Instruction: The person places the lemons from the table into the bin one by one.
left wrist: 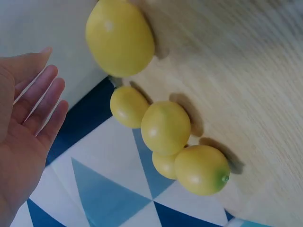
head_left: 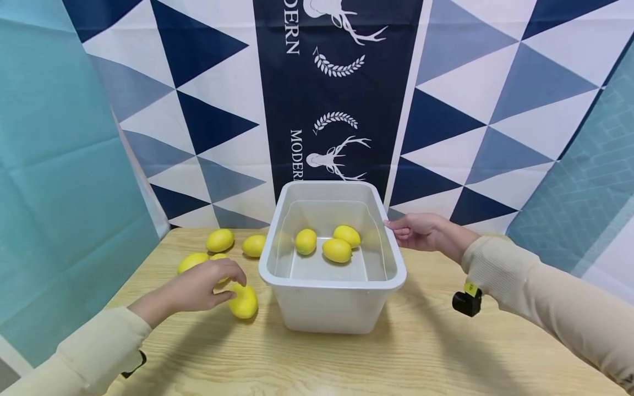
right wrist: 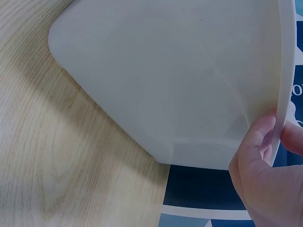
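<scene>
My left hand (head_left: 200, 285) hovers by the nearest lemon (head_left: 243, 302), fingers relaxed and thumb apart from them. In the left wrist view a gap shows between this hand (left wrist: 29, 125) and the large lemon (left wrist: 120, 40). A white plastic bin (head_left: 329, 309) stands on the table right of that lemon. Its right rim is pinched by my right hand (head_left: 421, 230), thumb on one side and curled fingers under the lip, as the right wrist view shows at the rim (right wrist: 285, 71). Inside the bin lie three lemons, one (head_left: 305, 242) to the left and two together at the right.
Several more lemons lie left of the bin toward the back, among them one lemon (head_left: 220, 240) near the far edge and another (head_left: 254, 246) close to the bin. Behind the wooden table (head_left: 223, 357) hangs a patterned cloth (head_left: 342, 99).
</scene>
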`<action>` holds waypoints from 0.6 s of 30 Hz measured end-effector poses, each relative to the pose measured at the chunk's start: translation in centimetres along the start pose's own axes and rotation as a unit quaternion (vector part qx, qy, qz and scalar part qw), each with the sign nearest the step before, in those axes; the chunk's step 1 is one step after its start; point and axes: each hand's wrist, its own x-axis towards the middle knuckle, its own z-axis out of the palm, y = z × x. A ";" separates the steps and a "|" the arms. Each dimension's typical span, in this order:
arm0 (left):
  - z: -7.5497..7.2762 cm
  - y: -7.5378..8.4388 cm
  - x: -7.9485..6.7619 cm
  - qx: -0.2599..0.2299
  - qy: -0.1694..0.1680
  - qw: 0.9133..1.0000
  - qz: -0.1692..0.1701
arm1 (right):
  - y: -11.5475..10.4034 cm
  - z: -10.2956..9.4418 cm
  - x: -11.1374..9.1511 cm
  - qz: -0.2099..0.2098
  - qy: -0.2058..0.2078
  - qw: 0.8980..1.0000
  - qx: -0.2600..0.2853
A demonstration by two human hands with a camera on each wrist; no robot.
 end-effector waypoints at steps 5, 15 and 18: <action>0.6 0.7 -0.6 0.053 -0.012 0.998 0.012 | -0.1 0.1 0.0 -0.004 0.001 1.000 0.021; 1.9 0.8 -1.4 0.092 -0.004 0.995 0.037 | 0.5 -0.2 0.0 0.000 0.014 0.999 0.035; 2.1 0.8 -1.4 0.109 0.003 0.993 0.041 | 0.4 -0.1 0.0 -0.006 0.019 0.999 0.033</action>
